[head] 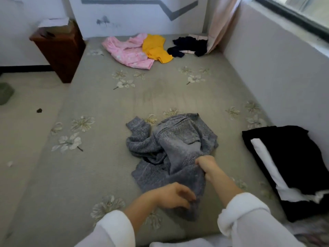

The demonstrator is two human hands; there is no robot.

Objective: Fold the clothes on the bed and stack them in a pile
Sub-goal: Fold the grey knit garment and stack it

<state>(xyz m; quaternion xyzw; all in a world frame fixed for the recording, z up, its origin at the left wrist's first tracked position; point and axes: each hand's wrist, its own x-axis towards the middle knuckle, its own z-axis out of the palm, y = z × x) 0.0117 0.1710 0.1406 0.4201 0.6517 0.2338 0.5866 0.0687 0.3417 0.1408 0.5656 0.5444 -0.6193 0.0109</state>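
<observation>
A crumpled grey knit sweater [170,145] lies in the middle of the bed [99,107], one sleeve bunched to its left. My right hand [207,165] grips a fold of it near its lower right part. My left hand [175,195] pinches the sweater's near edge with curled fingers. At the far end of the bed lie a pink garment [127,51], a yellow garment [155,49] and a dark navy garment [188,46], all unfolded. A folded black and white pile [288,163] sits at the bed's right side.
A white wall [277,68] borders the bed on the right under a window. A peach curtain [222,22] hangs at the far right corner. A brown wooden bin [58,49] stands on the floor beside the bed's far left.
</observation>
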